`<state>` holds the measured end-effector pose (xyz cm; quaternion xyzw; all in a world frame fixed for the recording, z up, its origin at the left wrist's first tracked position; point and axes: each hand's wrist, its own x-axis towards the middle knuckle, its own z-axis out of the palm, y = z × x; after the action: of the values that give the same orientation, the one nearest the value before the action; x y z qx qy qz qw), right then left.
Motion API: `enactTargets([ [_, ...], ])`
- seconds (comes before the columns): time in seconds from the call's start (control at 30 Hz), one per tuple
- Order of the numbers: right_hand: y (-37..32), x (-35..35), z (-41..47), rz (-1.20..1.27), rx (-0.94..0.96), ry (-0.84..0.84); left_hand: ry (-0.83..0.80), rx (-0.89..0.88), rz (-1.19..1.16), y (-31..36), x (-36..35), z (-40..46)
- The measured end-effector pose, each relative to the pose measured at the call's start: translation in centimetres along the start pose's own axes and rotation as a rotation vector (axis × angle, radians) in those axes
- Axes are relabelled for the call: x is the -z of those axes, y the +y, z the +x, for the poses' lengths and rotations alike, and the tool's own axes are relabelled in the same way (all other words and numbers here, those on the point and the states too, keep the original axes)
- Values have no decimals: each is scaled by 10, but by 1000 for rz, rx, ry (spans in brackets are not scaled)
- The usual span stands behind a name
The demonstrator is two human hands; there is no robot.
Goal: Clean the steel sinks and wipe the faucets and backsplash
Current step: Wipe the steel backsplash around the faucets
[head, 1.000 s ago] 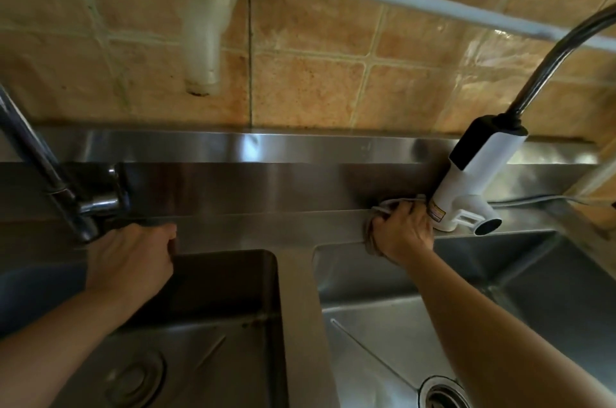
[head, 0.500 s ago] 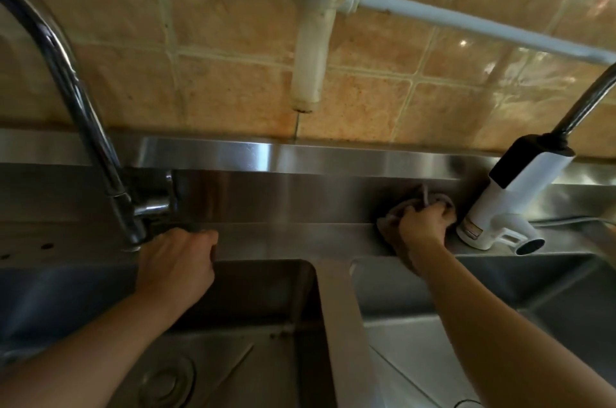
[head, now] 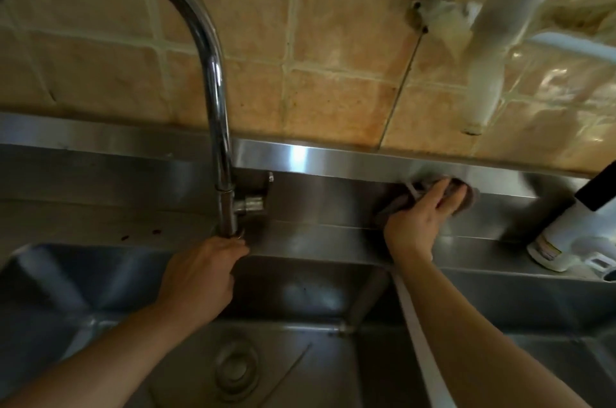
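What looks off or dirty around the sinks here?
A few dark reddish spots sit on the steel ledge left of the faucet. On the tiles, the wall fitting where the white pipe mounts is ringed with brown grime. Nothing looks spilled or broken; the right hand presses a cloth on the backsplash.

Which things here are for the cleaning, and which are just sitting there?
For the cleaning: cloth under the right hand, steel backsplash, chrome faucet, white faucet, left sink, left hand on the sink edge.

Just there: white pipe, tiled wall.
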<state>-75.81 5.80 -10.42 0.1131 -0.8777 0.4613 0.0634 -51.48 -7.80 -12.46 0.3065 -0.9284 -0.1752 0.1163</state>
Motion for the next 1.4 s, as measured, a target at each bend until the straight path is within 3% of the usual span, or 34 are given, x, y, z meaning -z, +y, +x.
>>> enactTargets([
  [0.07,-17,-13,-12,-35,63,3,-3,-9,-23,2,3,2],
  [0.23,-42,-66,-102,-22,562,-246,-50,-46,-42,-6,11,-1],
  [0.33,-32,-71,-118,47,621,-281,-18,-57,-7,-19,19,-6],
  [0.43,-37,-70,-115,-75,720,-332,-22,-74,-18,-31,23,-10],
  [0.6,-48,-70,-110,-272,622,-568,-9,-64,31,-28,26,-9],
  [0.73,-52,-66,-101,-543,811,-722,20,-19,57,-21,22,-6],
  [0.83,-49,-70,-96,-579,904,-814,49,23,87,-13,21,-2],
  [1.03,-15,-39,-64,-634,771,-721,25,39,136,-2,18,-3],
  [1.2,38,21,-23,-705,458,-596,84,-53,115,27,10,-2],
  [1.33,68,57,4,-702,135,-480,1,-144,132,69,-9,8],
  [1.4,67,55,6,-678,91,-490,-30,-132,164,84,-16,11],
])
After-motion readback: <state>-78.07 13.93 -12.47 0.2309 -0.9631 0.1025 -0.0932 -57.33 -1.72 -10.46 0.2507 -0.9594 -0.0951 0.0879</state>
